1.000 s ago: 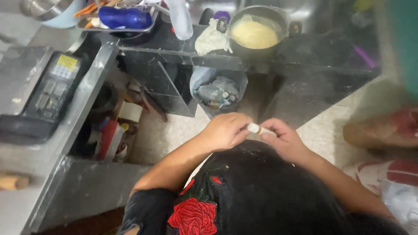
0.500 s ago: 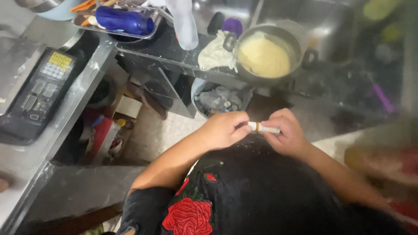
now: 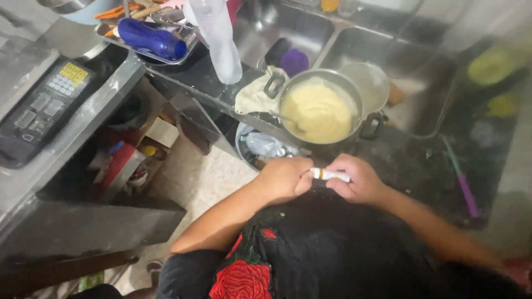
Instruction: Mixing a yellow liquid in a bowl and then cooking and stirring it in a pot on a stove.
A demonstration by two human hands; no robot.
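Gripping a small white tube (image 3: pixel 331 175) at waist height, the right hand (image 3: pixel 357 178) closes around its body; the left hand (image 3: pixel 285 178) pinches its end. Beyond, a pot of pale batter (image 3: pixel 318 111) sits on the dark counter (image 3: pixel 421 166), the steel sink (image 3: pixel 310 33) behind.

Two hands: a left hand (image 3: pixel 284 180) and a right hand (image 3: pixel 357 178), with one small white tube (image 3: pixel 330 175) between them. One pot (image 3: pixel 320 108) of pale batter. One blue bottle (image 3: pixel 151 40). One clear bottle (image 3: pixel 217 39). One scale (image 3: pixel 41 108). One purple brush (image 3: pixel 461 178). One cloth (image 3: pixel 254 95). Two sink basins (image 3: pixel 288 27).
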